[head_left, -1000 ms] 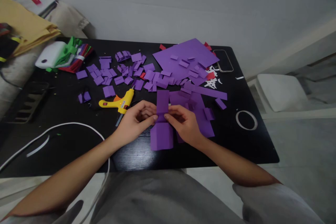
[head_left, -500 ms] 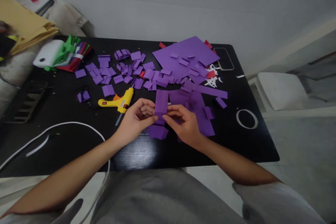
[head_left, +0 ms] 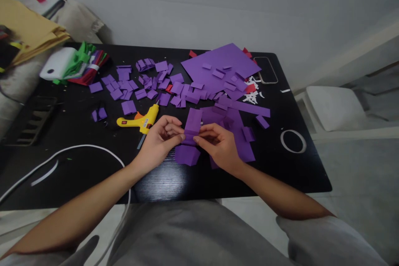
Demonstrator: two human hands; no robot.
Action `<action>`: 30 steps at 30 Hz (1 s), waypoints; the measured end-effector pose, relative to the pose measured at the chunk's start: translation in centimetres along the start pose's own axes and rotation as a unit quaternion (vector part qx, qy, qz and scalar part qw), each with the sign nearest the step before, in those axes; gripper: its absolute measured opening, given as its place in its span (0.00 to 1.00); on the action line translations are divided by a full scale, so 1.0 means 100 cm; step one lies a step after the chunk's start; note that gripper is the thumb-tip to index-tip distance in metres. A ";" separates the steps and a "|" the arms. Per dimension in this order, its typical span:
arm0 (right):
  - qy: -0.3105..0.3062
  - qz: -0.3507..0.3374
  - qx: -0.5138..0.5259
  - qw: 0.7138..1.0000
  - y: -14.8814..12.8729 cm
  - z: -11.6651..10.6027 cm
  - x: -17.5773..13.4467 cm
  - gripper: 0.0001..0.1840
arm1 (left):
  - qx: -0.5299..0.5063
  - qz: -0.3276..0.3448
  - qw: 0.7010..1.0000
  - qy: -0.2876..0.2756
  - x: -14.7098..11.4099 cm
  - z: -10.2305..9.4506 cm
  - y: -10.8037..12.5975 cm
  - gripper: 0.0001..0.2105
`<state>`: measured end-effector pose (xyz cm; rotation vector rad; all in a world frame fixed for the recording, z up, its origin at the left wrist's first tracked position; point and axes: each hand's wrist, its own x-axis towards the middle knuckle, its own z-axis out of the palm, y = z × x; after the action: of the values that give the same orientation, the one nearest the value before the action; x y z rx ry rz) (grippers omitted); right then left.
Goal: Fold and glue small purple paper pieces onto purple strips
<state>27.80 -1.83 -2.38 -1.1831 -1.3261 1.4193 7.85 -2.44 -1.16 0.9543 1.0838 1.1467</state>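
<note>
A folded strip of purple paper (head_left: pixel 193 120) is held between my two hands over the front middle of the table. My left hand (head_left: pixel 162 136) pinches its left edge between thumb and fingers. On the opposite edge, my right hand (head_left: pixel 220 145) grips it the same way. Just below the strip lies another folded purple piece (head_left: pixel 187 155); whether the two are joined I cannot tell. A yellow glue gun (head_left: pixel 140 121) rests to the left of my left hand, its nozzle pointing away from me. Beneath and beyond my right hand spreads a purple sheet (head_left: pixel 246 151).
Many small purple folded pieces (head_left: pixel 124 85) lie scattered across the back of the black table (head_left: pixel 271 170). A large purple sheet (head_left: pixel 215 60), a phone (head_left: pixel 265 70) and a tape ring (head_left: pixel 293 141) are to the right. A white cable (head_left: pixel 90 146) curves along the left.
The purple strip has tilted slightly, its far end leaning to the right. My left fingers have shifted a little left along its edge. The rest of the table looks the same.
</note>
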 end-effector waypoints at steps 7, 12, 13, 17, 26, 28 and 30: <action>0.001 -0.022 -0.007 1.000 0.002 0.001 0.000 0.12 | 0.050 -0.022 0.997 -0.050 -0.001 0.001 0.003 0.12; -0.011 -0.034 -0.009 0.999 0.003 0.000 0.003 0.09 | 0.081 -0.017 0.996 -0.033 -0.003 0.003 0.004 0.11; -0.014 -0.033 -0.007 0.999 0.003 -0.001 0.003 0.08 | 0.082 -0.013 0.996 -0.029 -0.003 0.003 0.004 0.11; -0.015 -0.021 0.023 0.999 0.002 -0.002 0.004 0.05 | 0.095 0.031 0.995 -0.017 -0.004 0.002 0.003 0.07; -0.039 0.008 0.064 0.997 -0.003 -0.007 0.003 0.06 | 0.157 0.061 0.985 -0.033 -0.007 0.000 0.007 0.03; -0.041 -0.004 0.048 0.998 -0.005 -0.007 0.002 0.06 | 0.182 0.071 0.980 -0.035 -0.009 0.000 0.009 0.04; -0.042 -0.005 0.044 0.998 -0.006 -0.006 0.002 0.07 | 0.191 0.078 0.977 -0.043 -0.010 -0.001 0.010 0.05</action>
<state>28.35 -1.42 -1.79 -1.0691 -1.3113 1.5186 7.44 -3.24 -0.08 1.3987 1.1988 1.0280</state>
